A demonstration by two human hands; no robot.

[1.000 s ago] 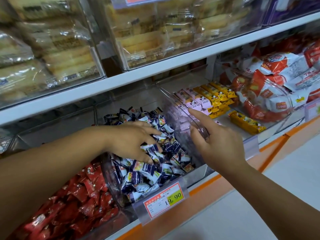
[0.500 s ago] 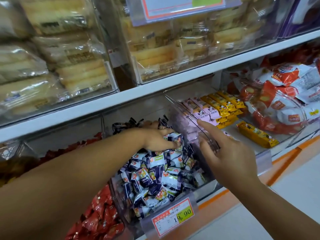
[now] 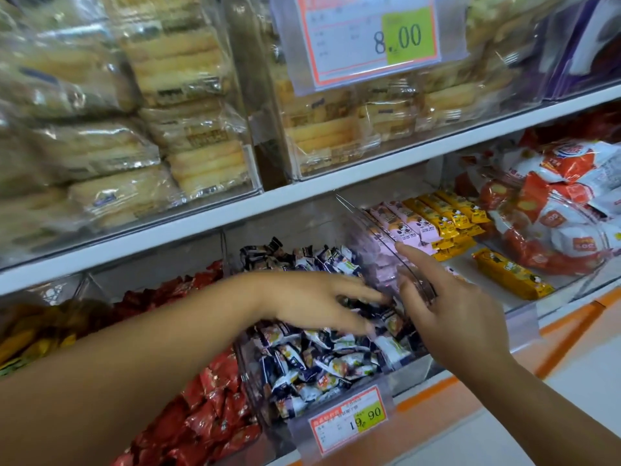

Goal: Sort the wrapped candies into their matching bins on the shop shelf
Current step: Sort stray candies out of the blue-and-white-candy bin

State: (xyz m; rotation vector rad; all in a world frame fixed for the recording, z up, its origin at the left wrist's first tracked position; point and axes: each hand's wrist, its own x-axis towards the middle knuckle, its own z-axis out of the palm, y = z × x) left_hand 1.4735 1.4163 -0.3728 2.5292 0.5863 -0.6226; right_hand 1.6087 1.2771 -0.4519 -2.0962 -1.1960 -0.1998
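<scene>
A clear bin (image 3: pixel 411 369) on the lower shelf is full of dark blue and white wrapped candies (image 3: pixel 329 358). My left hand (image 3: pixel 316 301) reaches across it from the left. Its fingers are stretched out low over the pile, blurred, and I see nothing gripped in them. My right hand (image 3: pixel 453 311) holds the bin's raised clear lid (image 3: pixel 366 223). Its index finger lies along the top of the lid and its thumb is under the edge. A 19.90 price tag (image 3: pixel 349 418) hangs on the bin's front.
Red wrapped candies (image 3: pixel 208 415) fill the bin to the left, with yellow ones (image 3: pixel 30 338) beyond. To the right lie pink and yellow bars (image 3: pixel 437 220) and red-white packets (image 3: pixel 554 210). The upper shelf (image 3: pixel 336 186) carries wrapped cakes (image 3: pixel 184 129) and an 8.00 tag (image 3: pixel 369 38).
My left hand has moved from the back of the candy pile toward the right, its fingers now straightened. My right hand stays on the lid. The view has tilted up.
</scene>
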